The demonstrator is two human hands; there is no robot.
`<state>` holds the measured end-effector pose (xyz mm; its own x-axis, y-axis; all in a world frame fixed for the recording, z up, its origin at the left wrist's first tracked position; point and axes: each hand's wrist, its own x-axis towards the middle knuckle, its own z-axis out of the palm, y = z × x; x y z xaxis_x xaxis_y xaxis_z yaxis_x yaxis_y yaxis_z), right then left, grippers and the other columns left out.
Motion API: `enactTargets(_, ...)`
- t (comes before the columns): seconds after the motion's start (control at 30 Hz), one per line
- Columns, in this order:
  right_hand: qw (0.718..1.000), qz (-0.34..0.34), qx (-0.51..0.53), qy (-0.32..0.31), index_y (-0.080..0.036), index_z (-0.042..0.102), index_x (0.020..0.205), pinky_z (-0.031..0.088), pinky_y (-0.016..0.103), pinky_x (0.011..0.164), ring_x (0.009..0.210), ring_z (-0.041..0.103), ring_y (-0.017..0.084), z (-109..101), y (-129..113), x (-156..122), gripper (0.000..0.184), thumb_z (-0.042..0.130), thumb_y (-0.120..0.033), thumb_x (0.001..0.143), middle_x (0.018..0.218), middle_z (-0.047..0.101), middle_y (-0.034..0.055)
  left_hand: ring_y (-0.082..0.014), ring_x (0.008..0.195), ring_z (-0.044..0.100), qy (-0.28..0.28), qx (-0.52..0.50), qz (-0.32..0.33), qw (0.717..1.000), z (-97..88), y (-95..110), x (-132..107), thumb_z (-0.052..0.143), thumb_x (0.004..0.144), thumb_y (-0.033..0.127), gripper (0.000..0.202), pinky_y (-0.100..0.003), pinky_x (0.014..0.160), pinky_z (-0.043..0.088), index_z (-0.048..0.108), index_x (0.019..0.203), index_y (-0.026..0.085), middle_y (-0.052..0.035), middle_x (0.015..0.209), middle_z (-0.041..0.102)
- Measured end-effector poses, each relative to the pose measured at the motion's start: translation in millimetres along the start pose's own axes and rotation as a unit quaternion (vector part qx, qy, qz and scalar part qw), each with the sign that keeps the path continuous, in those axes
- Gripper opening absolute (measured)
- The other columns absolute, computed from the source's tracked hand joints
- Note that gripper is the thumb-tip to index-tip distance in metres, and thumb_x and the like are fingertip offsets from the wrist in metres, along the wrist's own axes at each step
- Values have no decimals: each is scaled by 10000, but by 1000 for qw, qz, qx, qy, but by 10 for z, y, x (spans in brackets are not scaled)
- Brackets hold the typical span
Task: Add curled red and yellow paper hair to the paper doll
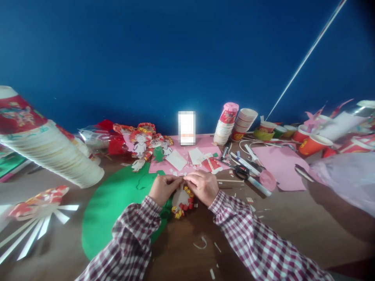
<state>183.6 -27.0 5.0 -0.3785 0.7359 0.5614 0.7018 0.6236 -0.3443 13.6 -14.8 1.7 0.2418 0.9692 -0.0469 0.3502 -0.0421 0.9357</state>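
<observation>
A small paper figure [182,201] with a red and yellow fringe is pinched at its top by the closed fingers of the left hand [163,189] and the right hand [202,186]. It is held just above the worktop [278,218], at the edge of a green sheet [108,210]. Scissors [241,171] lie near the right hand.

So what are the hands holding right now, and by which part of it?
A paper craft, pinched at its far top edge by the left hand and the right hand together; the rest lies below the fingers.
</observation>
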Motion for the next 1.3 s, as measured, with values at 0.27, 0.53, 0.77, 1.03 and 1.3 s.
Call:
enactTargets(0.27, 1000, 15, 2, -21, -230, 620, 889, 403, 210, 688, 792, 567, 119, 12, -8, -9, 145, 489, -242, 829, 885, 646, 3, -116, 536, 517, 5, 33, 6, 999, 17, 29, -15, 533, 712, 405, 317, -192, 490, 386, 654, 724, 113, -21, 600, 623)
enactTargets(0.53, 998, 44, -7, -38, -236, 608, 927, 393, 207, 688, 782, 578, 125, 12, -20, -2, 186, 455, -310, 850, 844, 655, 1, -149, 615, 576, 3, 36, 12, 999, 17, 13, -10, 532, 720, 359, 280, -221, 555, 445, 650, 767, 110, -62, 710, 668)
enactTargets(0.77, 999, 20, 11, -33, -230, 631, 902, 399, 204, 682, 768, 570, 118, 6, 10, -7, 208, 451, -321, 855, 843, 651, 5, -182, 697, 609, 9, 5, -1, 1000, 31, 36, -13, 577, 684, 323, 267, -247, 613, 477, 652, 815, 102, -83, 779, 683)
enactTargets(1.03, 1000, -8, -11, -18, -210, 629, 845, 402, 216, 670, 746, 560, 122, -8, 35, 9, 166, 477, -275, 843, 801, 649, 13, -178, 721, 607, -7, -21, -8, 1000, 16, 63, -9, 590, 675, 357, 330, -236, 636, 470, 669, 870, 103, -77, 807, 688)
enactTargets(1.3, 999, -27, -29, -1, -213, 623, 830, 399, 219, 675, 742, 556, 117, -7, 14, 9, 153, 471, -227, 840, 796, 646, 8, -83, 466, 435, 19, 1, -5, 1000, 13, 39, -11, 560, 674, 462, 380, -176, 428, 322, 675, 673, 100, 9, 489, 556)
